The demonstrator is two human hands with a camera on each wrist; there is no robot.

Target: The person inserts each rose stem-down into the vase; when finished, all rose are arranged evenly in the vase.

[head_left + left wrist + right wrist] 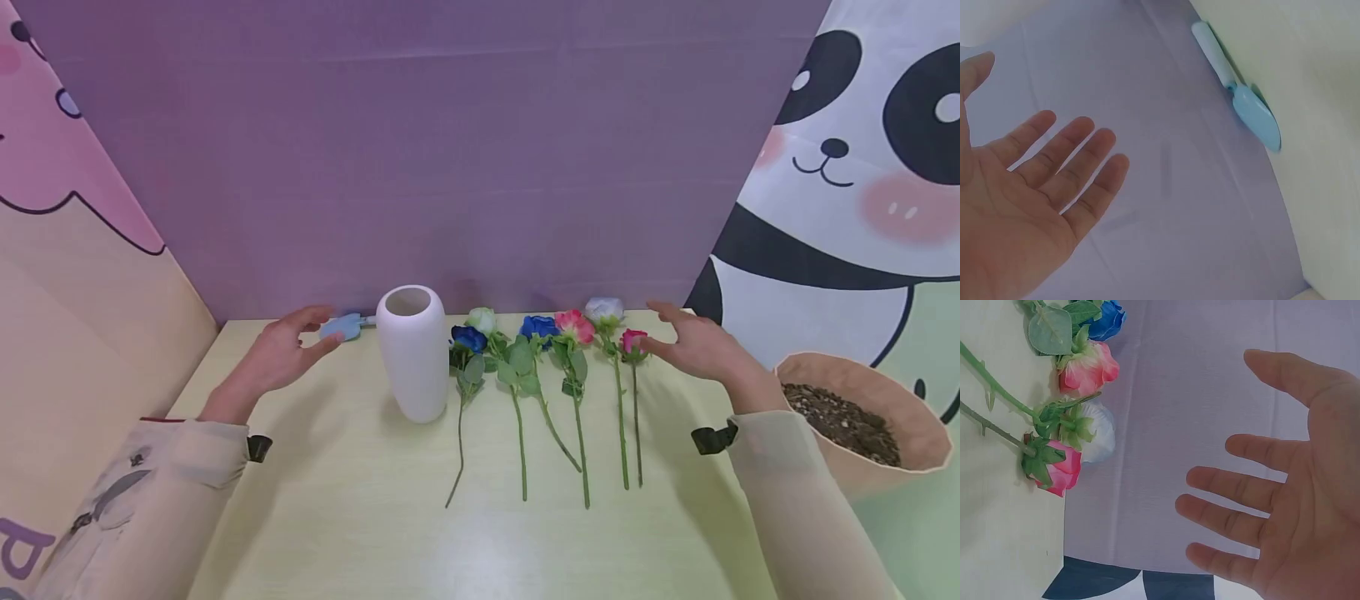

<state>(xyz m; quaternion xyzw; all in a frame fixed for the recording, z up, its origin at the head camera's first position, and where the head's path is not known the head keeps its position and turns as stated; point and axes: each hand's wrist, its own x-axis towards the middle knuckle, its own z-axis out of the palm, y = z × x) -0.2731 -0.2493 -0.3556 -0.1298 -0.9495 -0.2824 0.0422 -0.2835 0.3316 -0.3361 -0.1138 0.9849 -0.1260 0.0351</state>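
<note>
Both empty and spread: left hand (281,354) hovering beside blue trowel (341,326), right hand (693,343) beside rightmost pink rose (632,340); tall white vase (412,350) between, perhaps toppled by a careless sweep.

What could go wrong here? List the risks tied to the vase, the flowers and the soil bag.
The white vase stands tall and narrow between both open hands; a sideways brush from the left hand might tip it. The right hand hovers beside the small pink rose; a sweep could scatter the row of stems. The open soil bag sits by the right sleeve, so an elbow might spill it.
</note>
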